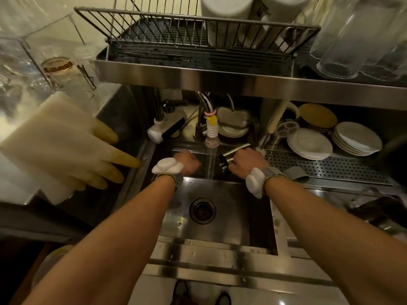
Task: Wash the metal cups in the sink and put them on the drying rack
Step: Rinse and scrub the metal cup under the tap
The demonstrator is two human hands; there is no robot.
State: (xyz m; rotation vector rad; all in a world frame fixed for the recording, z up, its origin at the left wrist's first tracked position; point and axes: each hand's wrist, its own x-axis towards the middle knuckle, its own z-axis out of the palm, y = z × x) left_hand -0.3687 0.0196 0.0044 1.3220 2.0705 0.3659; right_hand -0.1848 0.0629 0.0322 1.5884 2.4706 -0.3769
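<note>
My right hand (247,160) grips a metal cup (229,156) lying on its side, just right of the water stream running from the tap (211,133). My left hand (187,162) is curled into a fist left of the stream, over the steel sink (220,219); nothing shows in it. Above the sink, a wire drying rack (198,38) sits on a steel shelf and looks bare in its middle. Both wrists wear white padded bands.
Rubber gloves (72,150) hang over the left counter edge. Stacked white plates (330,139) sit on a perforated tray right of the sink. Upturned glasses (352,40) stand at the upper right, white containers behind the rack. The drain (202,210) is in the sink's middle.
</note>
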